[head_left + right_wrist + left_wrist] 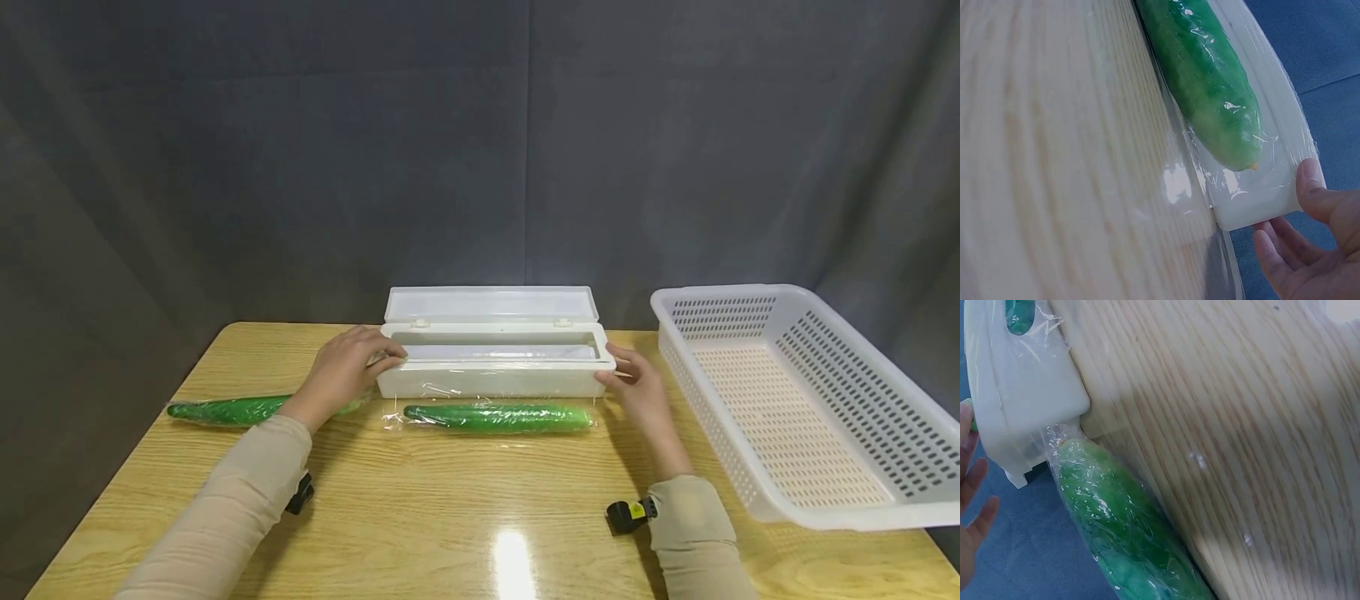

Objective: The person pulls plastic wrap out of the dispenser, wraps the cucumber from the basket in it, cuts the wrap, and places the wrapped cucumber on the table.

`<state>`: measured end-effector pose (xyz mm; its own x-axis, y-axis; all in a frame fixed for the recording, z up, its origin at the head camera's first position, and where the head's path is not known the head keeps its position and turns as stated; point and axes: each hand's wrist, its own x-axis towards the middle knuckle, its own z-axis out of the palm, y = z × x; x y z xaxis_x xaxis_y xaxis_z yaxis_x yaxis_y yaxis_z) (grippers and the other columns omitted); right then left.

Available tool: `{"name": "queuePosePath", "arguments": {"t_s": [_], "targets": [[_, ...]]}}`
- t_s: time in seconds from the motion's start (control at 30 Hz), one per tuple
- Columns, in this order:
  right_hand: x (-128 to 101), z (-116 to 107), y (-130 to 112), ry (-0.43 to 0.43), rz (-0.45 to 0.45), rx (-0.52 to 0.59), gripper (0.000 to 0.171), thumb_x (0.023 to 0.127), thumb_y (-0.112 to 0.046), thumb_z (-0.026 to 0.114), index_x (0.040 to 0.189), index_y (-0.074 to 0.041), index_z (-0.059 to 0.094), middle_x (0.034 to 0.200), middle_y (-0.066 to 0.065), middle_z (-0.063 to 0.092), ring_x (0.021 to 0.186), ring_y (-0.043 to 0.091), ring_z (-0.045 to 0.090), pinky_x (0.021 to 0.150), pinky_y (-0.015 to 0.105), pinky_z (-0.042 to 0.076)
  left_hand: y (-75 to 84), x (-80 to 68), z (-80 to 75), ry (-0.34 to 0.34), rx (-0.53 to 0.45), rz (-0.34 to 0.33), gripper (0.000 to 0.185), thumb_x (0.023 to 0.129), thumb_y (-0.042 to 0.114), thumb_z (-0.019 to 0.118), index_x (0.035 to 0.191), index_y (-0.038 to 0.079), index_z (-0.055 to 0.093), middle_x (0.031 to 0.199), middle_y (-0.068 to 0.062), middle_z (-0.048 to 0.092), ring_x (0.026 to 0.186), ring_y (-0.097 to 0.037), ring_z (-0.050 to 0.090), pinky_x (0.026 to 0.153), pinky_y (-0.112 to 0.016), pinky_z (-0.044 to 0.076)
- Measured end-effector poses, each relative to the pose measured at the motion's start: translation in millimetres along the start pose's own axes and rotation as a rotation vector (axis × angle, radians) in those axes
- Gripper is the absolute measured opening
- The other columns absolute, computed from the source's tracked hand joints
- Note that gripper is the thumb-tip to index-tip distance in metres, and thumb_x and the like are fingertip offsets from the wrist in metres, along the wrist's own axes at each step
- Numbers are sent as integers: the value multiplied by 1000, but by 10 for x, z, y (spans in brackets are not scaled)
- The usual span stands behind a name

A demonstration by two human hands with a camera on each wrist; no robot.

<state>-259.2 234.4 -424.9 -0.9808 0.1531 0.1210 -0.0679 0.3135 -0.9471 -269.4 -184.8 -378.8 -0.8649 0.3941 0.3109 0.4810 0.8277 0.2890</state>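
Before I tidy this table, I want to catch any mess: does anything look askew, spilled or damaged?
Nothing spilled or broken. The wrap dispenser stands square with its lid open, both hands at its ends. One wrapped cucumber lies parallel in front, its film loose at the ends. The only oddity: the white basket overhangs the table's right edge.

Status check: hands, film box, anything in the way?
Left hand and right hand rest open on the ends of the film box, lid up. Wrapped cucumber lies in front. Nothing blocking.
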Motion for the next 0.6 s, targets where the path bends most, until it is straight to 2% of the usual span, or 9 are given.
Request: {"name": "queuePosePath", "arguments": {"t_s": [0.6], "targets": [[0, 14, 10, 16, -19, 0, 47, 91, 2, 68, 137, 3, 55, 129, 31, 58, 109, 41, 62, 78, 26, 56, -44, -24, -9, 31, 14, 23, 17, 93, 21, 71, 109, 20, 74, 123, -6, 68, 129, -33, 50, 105, -54, 39]]}}
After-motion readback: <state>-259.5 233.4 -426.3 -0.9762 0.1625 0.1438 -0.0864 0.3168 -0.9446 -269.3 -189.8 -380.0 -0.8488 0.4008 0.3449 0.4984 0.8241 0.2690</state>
